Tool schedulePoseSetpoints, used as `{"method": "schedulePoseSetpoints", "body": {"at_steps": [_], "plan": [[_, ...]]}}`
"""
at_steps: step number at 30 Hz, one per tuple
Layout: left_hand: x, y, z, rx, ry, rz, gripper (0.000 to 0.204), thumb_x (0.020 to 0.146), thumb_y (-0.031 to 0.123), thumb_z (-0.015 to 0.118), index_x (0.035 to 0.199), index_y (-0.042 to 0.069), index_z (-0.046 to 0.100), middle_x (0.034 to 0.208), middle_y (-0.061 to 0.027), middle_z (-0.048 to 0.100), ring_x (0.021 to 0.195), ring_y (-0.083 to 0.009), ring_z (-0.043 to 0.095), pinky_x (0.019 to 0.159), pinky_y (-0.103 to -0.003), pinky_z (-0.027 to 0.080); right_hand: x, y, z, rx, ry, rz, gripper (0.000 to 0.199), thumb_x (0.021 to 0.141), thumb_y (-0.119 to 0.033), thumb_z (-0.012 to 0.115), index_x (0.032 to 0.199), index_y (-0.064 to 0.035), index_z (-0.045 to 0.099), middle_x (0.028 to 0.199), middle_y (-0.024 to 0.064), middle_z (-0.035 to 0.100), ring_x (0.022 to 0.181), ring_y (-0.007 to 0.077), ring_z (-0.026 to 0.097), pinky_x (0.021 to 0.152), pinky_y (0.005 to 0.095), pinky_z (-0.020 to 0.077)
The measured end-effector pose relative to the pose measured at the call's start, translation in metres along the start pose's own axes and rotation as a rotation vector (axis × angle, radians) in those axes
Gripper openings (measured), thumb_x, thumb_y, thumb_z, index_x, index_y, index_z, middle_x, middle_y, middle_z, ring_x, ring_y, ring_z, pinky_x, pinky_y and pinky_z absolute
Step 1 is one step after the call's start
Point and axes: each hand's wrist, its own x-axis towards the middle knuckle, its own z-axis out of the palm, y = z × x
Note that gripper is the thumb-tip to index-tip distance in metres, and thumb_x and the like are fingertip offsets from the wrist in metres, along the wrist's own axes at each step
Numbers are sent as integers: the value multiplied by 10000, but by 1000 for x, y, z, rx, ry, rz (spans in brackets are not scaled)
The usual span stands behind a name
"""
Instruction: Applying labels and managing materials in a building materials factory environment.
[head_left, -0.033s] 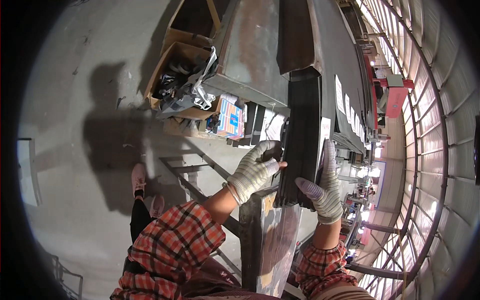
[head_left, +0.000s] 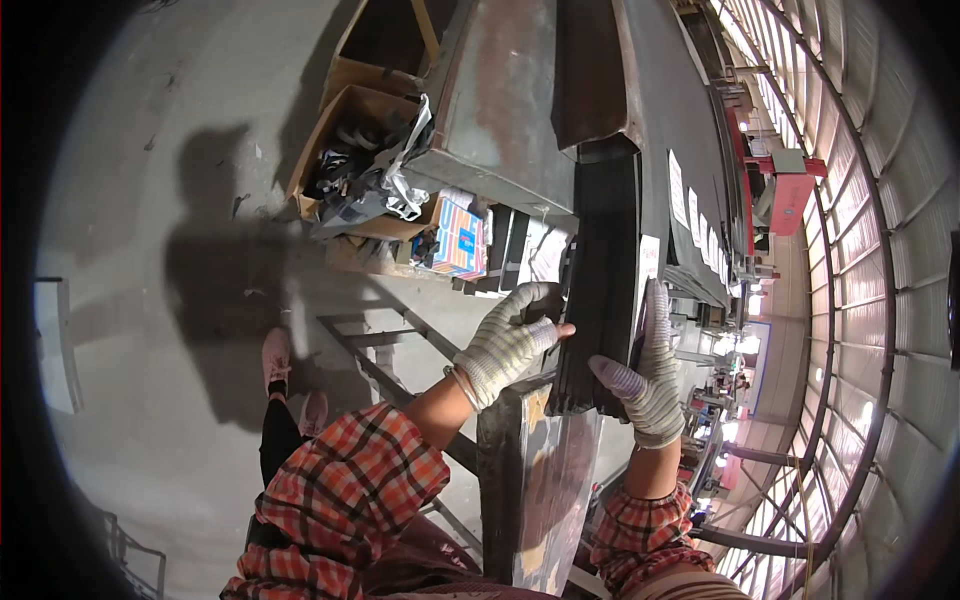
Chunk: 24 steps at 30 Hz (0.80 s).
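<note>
A thick stack of long black strips [head_left: 603,270] lies between my hands, its near end layered and a little uneven. My left hand [head_left: 504,346], in a striped knit glove with a bare fingertip showing, grips the stack's left side. On the opposite side, my right hand [head_left: 652,390], gloved too, presses its upright fingers along the edge, with the thumb lying over the near end. A white paper label [head_left: 649,258] shows by the right fingertips. The stack's far end runs under a rusty metal channel [head_left: 597,75]. The fingers beneath the stack are hidden.
Under the stack's near end stands a worn, stained block [head_left: 540,480]. A metal workbench [head_left: 490,110] extends ahead; a cardboard box of scraps [head_left: 340,120] is beside it at left. A metal frame [head_left: 375,360] stands low on the left. Dark sheets with papers [head_left: 692,215] line the right.
</note>
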Motion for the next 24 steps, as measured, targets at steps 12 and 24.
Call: {"method": "schedulePoseSetpoints", "body": {"at_steps": [12, 24], "plan": [[4, 0, 7, 96, 3, -41, 650, 795, 38, 677, 1333, -41, 322, 1002, -92, 580, 908, -169, 610, 850, -267, 493, 2, 9, -3, -59, 12, -50, 1032, 619, -153, 799, 1431, 11, 184, 1486, 195, 157, 1379, 257, 157, 1114, 360, 147], [5, 9, 20, 198, -24, -68, 698, 724, 105, 766, 1287, -35, 378, 1027, -27, 571, 863, -82, 538, 845, -228, 446, 2, 11, -6, -172, 9, -89, 1024, 623, -163, 794, 1421, 37, 185, 1482, 232, 164, 1394, 309, 109, 1114, 366, 130]]}}
